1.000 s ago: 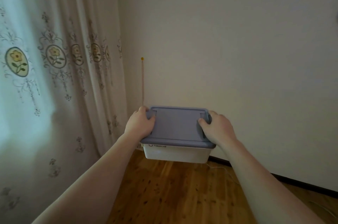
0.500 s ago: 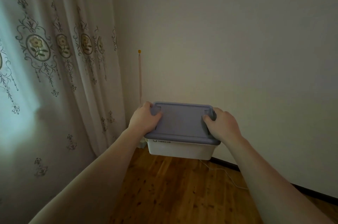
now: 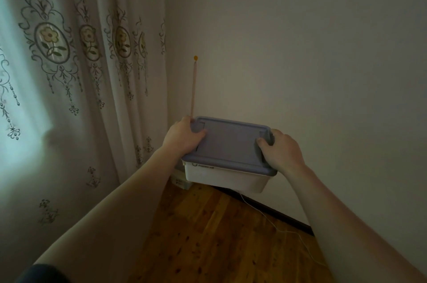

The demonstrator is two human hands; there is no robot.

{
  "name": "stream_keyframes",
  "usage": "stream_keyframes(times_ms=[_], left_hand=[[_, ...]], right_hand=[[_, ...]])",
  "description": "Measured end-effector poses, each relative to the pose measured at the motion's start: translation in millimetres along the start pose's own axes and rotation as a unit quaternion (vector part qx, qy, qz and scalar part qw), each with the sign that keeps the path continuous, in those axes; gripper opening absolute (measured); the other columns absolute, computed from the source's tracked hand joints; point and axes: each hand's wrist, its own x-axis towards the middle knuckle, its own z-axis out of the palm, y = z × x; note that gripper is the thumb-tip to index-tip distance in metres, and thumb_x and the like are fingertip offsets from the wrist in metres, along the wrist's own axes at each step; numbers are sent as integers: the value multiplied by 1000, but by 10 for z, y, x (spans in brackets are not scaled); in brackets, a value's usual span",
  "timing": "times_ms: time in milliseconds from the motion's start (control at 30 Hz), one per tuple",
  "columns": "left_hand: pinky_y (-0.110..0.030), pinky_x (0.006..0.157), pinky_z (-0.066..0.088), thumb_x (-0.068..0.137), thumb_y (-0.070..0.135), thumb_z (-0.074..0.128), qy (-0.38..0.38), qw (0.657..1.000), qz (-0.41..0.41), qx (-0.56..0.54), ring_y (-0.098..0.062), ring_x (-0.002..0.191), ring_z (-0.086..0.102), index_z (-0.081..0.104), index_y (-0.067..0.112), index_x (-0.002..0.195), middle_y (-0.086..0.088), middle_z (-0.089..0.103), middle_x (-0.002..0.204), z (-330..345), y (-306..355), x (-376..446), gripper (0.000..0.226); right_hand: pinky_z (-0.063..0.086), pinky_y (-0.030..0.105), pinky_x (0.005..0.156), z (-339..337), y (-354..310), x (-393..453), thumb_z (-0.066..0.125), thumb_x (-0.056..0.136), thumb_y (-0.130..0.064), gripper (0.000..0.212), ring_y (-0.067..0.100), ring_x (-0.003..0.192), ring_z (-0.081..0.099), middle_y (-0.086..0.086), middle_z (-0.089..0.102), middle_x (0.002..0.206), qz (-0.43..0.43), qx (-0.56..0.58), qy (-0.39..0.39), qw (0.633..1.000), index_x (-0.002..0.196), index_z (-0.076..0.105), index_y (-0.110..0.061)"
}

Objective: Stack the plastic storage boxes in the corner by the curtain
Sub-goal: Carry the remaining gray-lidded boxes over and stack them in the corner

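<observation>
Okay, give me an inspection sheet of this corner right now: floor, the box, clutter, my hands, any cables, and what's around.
Surface: wooden floor, bare where visible.
Job's things: one storage box, white body, blue lid, held above the floor; no other box seen.
Clutter: small white object at the curtain's foot, partly hidden.
Grippers: left hand and right hand grip the lid's ends.
Cables: thin white cable along the baseboard.
Surroundings: embroidered curtain left, plain wall, thin stick against it.

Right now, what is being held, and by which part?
A lidded plastic storage box, held above the floor by both hands: left hand and right hand grip its opposite short ends at the lid.
</observation>
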Motion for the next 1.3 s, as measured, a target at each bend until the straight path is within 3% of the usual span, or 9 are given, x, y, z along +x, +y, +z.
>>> stream_keyframes(times_ms=[433, 533, 700, 867, 967, 1033, 1200, 1300], left_hand=[[-30, 74, 42, 88, 51, 62, 14, 1000, 2, 13, -23, 100, 58, 43, 20, 142, -7, 60, 127, -120, -378, 1358, 65], [-30, 73, 41, 88, 50, 62, 12, 1000, -3, 22, -19, 93, 54, 43, 19, 142, -7, 59, 128, 7, -432, 1708, 65], [-30, 77, 42, 88, 51, 62, 6, 999, -22, 34, -25, 104, 57, 42, 17, 142, -8, 57, 131, 331, -502, 2340, 67], [-30, 75, 43, 90, 47, 63, 3, 998, -42, 49, -24, 101, 56, 42, 14, 142, -11, 57, 130, 602, -483, 2980, 65], [-35, 84, 50, 89, 48, 63, 9, 998, -49, 50, -27, 104, 59, 43, 14, 141, -11, 58, 127, 727, -523, 3267, 65], [-39, 86, 54, 90, 49, 62, 6, 997, -57, 52, -27, 99, 62, 43, 15, 142, -9, 59, 125, 786, -578, 3379, 65], [-31, 76, 44, 90, 50, 61, 15, 995, -64, 80, -22, 96, 56, 43, 16, 143, -9, 59, 126, 834, -770, 3749, 65], [-35, 82, 51, 90, 49, 61, 14, 994, -71, 81, -24, 95, 59, 43, 17, 141, -9, 59, 123, 815, -941, 3968, 63]], right_hand=[[37, 30, 73, 769, -354, 1354, 53, 93, -48, 51, 34, 103, 58, 16, 63, 113, -14, 32, 2, 999, 129, 55, -12], [38, 30, 74, 953, -311, 1723, 54, 93, -48, 52, 34, 104, 58, 16, 62, 115, -17, 44, -7, 999, 131, 54, -13], [39, 30, 76, 1257, -146, 2420, 53, 94, -48, 55, 34, 106, 58, 17, 60, 120, -32, 45, -21, 998, 135, 50, -12], [43, 34, 79, 1484, -18, 3144, 52, 94, -47, 55, 35, 105, 58, 18, 60, 119, -45, 55, -44, 996, 136, 49, -11], [42, 33, 77, 1644, 29, 3516, 52, 93, -47, 55, 35, 104, 58, 18, 60, 117, -52, 56, -53, 996, 135, 50, -11], [39, 32, 77, 1753, 39, 3664, 53, 93, -47, 56, 35, 105, 57, 18, 60, 118, -50, 57, -60, 995, 136, 49, -11], [40, 31, 76, 2103, -14, 4024, 54, 93, -46, 54, 34, 104, 58, 18, 60, 119, -47, 83, -79, 992, 134, 50, -10], [39, 30, 75, 2329, -132, 4197, 55, 93, -46, 53, 32, 102, 58, 17, 60, 118, -48, 88, -88, 991, 132, 50, -10]])
